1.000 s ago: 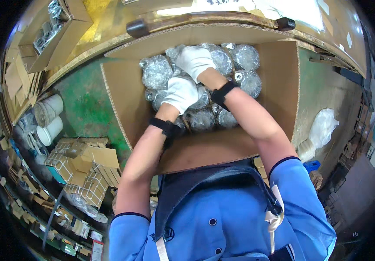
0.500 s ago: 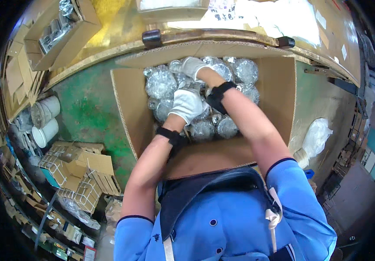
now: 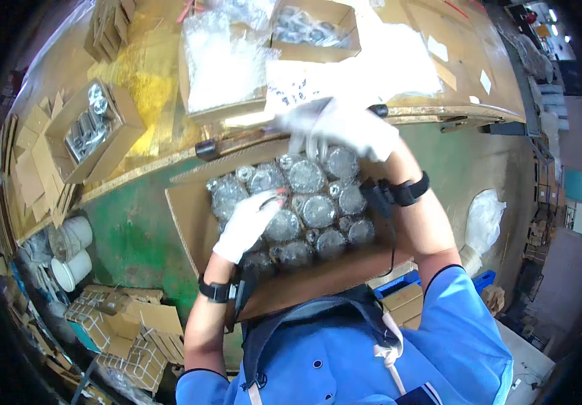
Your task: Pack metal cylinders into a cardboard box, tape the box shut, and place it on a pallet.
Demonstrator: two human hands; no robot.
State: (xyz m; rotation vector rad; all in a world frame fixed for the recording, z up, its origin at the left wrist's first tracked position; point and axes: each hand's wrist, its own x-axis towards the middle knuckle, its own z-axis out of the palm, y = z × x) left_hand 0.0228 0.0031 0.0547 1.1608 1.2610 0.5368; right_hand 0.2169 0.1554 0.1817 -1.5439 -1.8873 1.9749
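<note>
A large cardboard box holds rows of round, shiny parts wrapped in clear plastic. My left hand, in a white glove, lies low over the left part of these parts. Its fingers are stretched out and apart, the fingertips near or touching the plastic; I see nothing held in them. My right hand, also gloved in white, is raised over the box's far edge and smeared by motion. A greyish blur shows by its fingers, and I cannot make out whether it is something held.
Beyond the box runs a worktable with a yellowish top. On it stand a small carton with metal cylinders, a carton with clear plastic packing and another with wrapped parts. White buckets stand on the floor at left.
My right hand has lifted from the parts towards the table, and my left hand has moved left. The view has shifted, showing more of the table. Both hands were together among the parts before.
</note>
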